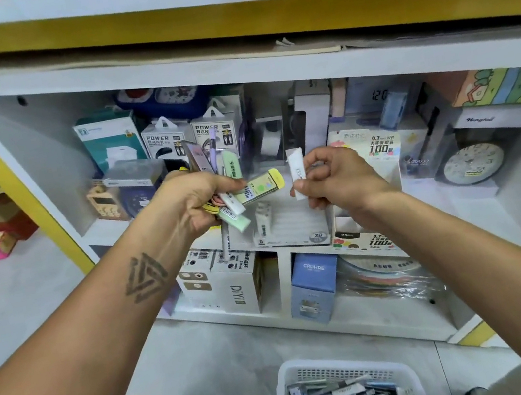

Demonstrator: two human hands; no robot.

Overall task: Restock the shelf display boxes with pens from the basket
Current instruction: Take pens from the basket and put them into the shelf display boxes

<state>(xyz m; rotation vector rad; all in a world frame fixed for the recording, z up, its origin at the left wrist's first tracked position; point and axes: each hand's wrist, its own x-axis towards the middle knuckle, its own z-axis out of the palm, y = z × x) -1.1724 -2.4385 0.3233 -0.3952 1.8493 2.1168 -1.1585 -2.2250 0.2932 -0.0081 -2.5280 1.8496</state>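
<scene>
Nearest the camera, on the floor between the person's knees, the white perforated plastic basket (346, 387) holds a loose heap of purple, grey and white packaged pens, so plenty of stock is left to sort. Above it, the left hand (190, 202) is curled round a mixed bundle of pastel packs (233, 188), green, yellow, white and lilac, fanned out at odd angles. The right hand (332, 177) pinches one small white pack (296, 170) between thumb and fingers. Just beyond both hands sits the open white cardboard display box marked 2B (295, 226), nearly bare, with only a few white packs standing at its left. To do this step well, I would match the white pack to that box, stand it upright against the others with the label forward, and keep the bundle gripped firmly so nothing slips. Clocks and power-bank boxes crowd the shelf (460, 193) behind.
</scene>
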